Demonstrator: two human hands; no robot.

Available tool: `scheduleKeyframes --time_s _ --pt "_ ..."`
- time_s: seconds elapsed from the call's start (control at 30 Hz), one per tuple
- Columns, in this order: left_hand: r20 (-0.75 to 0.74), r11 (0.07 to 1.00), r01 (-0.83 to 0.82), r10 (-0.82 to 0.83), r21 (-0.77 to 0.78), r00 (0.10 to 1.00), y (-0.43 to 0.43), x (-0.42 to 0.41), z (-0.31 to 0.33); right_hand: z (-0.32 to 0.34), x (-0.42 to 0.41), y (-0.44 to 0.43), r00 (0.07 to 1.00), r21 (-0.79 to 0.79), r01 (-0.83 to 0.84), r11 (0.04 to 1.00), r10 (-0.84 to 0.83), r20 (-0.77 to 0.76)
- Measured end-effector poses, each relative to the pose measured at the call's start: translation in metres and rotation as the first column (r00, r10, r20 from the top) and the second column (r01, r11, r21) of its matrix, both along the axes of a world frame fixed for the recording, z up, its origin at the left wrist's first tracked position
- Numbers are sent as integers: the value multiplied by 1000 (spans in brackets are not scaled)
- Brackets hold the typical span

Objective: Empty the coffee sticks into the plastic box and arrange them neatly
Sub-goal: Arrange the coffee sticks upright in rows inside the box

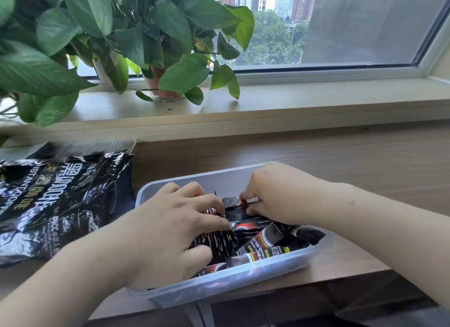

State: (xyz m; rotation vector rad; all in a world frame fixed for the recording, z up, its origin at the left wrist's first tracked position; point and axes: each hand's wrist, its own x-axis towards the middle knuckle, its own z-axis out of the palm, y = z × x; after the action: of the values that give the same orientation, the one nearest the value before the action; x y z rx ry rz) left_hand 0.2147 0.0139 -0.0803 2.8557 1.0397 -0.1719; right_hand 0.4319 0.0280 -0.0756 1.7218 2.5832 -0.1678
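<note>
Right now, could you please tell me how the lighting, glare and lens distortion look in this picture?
All in the head view: soft daylight from the window, only faint shadows; bright glare on the crinkled coffee bag; the wide lens slightly bows the windowsill; print on the coffee sticks in the plastic box looks slightly soft.
</note>
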Motion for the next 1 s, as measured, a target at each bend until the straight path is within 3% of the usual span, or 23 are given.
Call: scheduleKeyframes --time_s 0.07,0.23,0.53,0.7,1.0 --pt "18 1000 0 0 2 1000 0 0 -1 -1 2 -2 993 -1 -92 996 92 73" --pt "22 1000 -13 13 16 1000 2 -1 -3 4 8 -3 977 -65 -184 981 190 93" --pt "22 1000 -5 5 11 1000 2 0 -4 5 3 11 995 -89 -11 996 2 -98" --pt "37 999 2 -3 42 999 3 -2 -8 -6 -5 18 998 -8 -69 998 69 -3" --pt "25 999 4 -5 53 1000 5 -2 -9 5 -11 22 993 -81 -58 995 66 100"
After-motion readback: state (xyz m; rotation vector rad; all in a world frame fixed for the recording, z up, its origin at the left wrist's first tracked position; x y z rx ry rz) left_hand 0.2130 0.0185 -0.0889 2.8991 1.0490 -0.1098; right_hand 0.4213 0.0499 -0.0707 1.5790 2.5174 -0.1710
